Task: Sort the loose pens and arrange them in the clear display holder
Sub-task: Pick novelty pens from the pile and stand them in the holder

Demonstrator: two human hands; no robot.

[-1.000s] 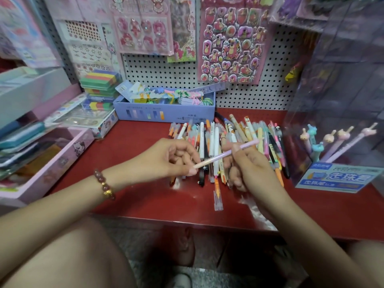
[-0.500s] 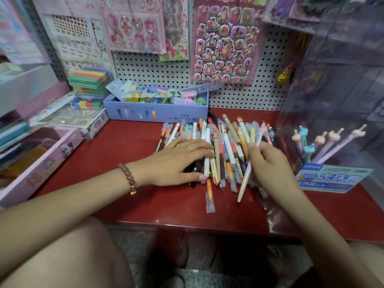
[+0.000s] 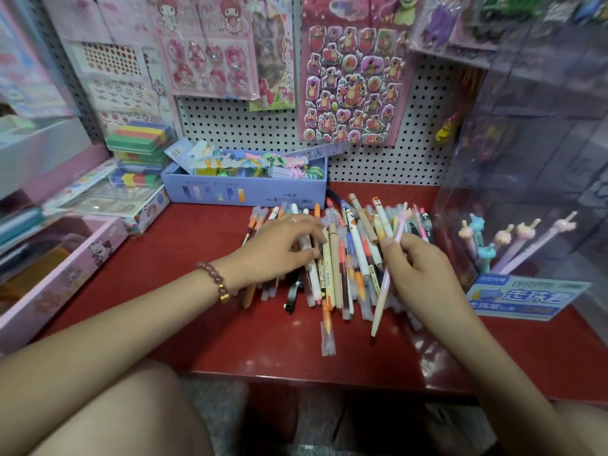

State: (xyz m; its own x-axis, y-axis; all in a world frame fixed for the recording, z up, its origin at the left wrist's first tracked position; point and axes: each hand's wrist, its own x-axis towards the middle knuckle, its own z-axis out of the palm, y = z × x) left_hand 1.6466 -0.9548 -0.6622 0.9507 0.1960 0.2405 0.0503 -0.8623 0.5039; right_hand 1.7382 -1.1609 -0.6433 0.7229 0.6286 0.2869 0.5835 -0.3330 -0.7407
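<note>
Mid-sort: right hand (image 3: 424, 271) is pinching a pink-topped lilac pen (image 3: 384, 291) over the loose pens (image 3: 342, 258), left hand (image 3: 279, 250) is fingering them, grip unclear; next is probably seating it upright in the clear display holder (image 3: 543, 159).

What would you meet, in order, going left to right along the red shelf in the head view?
Pink box → left hand on the loose pens → pale pink pen → right hand gripping it → clear display holder with its blue label.
</note>
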